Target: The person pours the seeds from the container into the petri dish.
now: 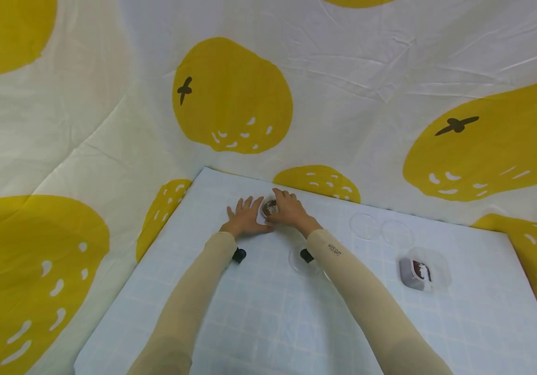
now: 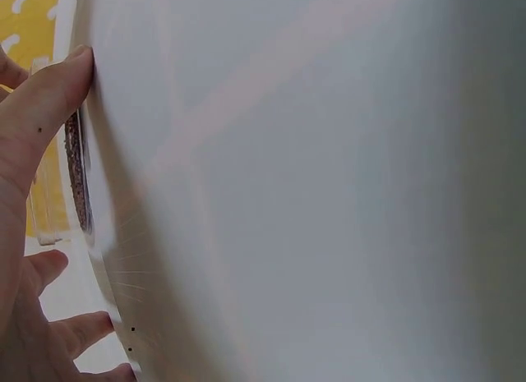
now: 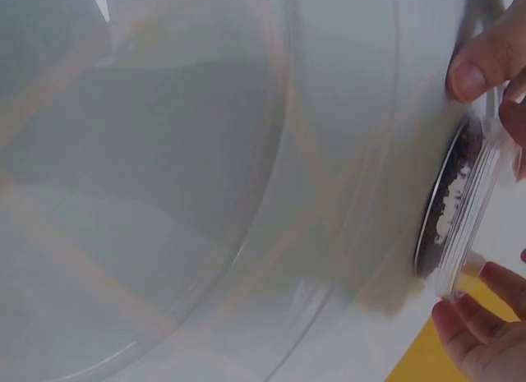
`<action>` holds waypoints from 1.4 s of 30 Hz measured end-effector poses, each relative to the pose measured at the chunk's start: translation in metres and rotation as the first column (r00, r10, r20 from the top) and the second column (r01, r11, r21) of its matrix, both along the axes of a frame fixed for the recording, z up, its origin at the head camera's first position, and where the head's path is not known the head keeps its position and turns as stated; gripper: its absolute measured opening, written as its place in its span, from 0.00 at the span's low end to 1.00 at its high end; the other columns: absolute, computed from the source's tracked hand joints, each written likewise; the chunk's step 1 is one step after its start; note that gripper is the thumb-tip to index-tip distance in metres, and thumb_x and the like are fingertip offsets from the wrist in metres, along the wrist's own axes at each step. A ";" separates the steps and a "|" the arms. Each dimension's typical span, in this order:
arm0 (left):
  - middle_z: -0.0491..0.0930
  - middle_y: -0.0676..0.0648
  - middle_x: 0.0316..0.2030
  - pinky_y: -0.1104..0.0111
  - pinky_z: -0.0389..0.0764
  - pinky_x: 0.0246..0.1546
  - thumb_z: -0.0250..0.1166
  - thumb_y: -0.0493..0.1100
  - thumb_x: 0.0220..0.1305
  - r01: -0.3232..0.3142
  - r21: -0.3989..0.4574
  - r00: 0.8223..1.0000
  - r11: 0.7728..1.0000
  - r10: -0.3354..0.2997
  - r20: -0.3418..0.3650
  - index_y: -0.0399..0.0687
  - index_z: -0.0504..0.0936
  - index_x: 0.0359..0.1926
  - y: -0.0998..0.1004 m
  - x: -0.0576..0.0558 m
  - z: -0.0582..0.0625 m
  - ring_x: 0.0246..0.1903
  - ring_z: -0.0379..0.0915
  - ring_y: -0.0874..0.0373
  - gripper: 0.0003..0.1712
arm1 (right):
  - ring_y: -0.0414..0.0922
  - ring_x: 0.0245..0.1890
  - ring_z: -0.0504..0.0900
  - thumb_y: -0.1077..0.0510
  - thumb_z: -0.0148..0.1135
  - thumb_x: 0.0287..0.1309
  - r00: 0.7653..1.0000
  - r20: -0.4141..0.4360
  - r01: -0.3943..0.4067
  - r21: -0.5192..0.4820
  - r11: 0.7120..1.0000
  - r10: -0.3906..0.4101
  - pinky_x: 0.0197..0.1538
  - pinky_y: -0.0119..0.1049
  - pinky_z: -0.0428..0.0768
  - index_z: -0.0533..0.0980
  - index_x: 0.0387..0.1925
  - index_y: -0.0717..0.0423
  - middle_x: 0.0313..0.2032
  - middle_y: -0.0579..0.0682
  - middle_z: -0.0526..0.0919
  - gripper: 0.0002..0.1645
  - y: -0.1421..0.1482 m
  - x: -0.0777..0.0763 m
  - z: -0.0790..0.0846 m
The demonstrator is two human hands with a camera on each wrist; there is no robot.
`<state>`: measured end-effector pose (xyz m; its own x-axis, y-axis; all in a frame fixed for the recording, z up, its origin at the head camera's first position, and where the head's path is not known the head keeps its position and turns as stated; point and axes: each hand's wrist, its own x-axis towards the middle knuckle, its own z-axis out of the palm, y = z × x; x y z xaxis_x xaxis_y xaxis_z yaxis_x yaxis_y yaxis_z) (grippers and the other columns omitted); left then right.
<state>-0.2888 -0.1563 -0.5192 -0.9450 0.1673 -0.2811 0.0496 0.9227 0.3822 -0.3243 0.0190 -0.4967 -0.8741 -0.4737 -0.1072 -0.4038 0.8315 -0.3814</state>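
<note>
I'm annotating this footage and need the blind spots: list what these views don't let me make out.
Head view: part of the small round dish, covered by the right hand.
Head view: what the dark contents of the tub are; too small.
Head view: lettering, too small to read surely.
Left wrist: the dish's upper part, behind the thumb.
Right wrist: the large clear disc, cut off by the left edge.

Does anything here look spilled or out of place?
Maybe a tiny spill: two dark specks show on the table, beside the left hand and outside the dish of dark bits. What they are, I can't tell. Nothing else stands out.
</note>
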 end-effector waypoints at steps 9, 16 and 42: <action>0.40 0.40 0.79 0.29 0.35 0.64 0.66 0.77 0.52 -0.002 -0.012 1.000 1.000 0.002 0.010 0.61 0.44 0.80 -0.001 -0.004 -0.005 0.75 0.30 0.34 0.65 | 0.63 0.67 0.62 0.43 0.73 0.57 0.999 0.029 0.015 0.009 1.000 -0.015 0.67 0.58 0.63 0.52 0.77 0.56 0.70 0.63 0.62 0.57 -0.001 -0.001 -0.003; 0.42 0.39 0.78 0.28 0.36 0.63 0.67 0.77 0.51 -0.003 -0.003 1.000 1.000 0.003 -0.007 0.60 0.46 0.80 0.001 -0.002 -0.004 0.75 0.30 0.33 0.65 | 0.63 0.67 0.62 0.43 0.73 0.57 1.000 0.029 0.007 0.006 1.000 -0.007 0.66 0.59 0.65 0.53 0.76 0.58 0.70 0.64 0.62 0.56 0.001 -0.001 -0.003; 0.63 0.35 0.70 0.46 0.65 0.65 0.69 0.61 0.62 0.151 0.160 0.959 0.976 -0.105 -0.263 0.41 0.60 0.75 0.023 0.037 0.032 0.69 0.58 0.39 0.50 | 0.58 0.63 0.71 0.50 0.66 0.66 1.000 0.011 -0.019 -0.197 0.980 0.022 0.65 0.53 0.69 0.69 0.66 0.66 0.63 0.64 0.73 0.35 0.065 0.055 0.050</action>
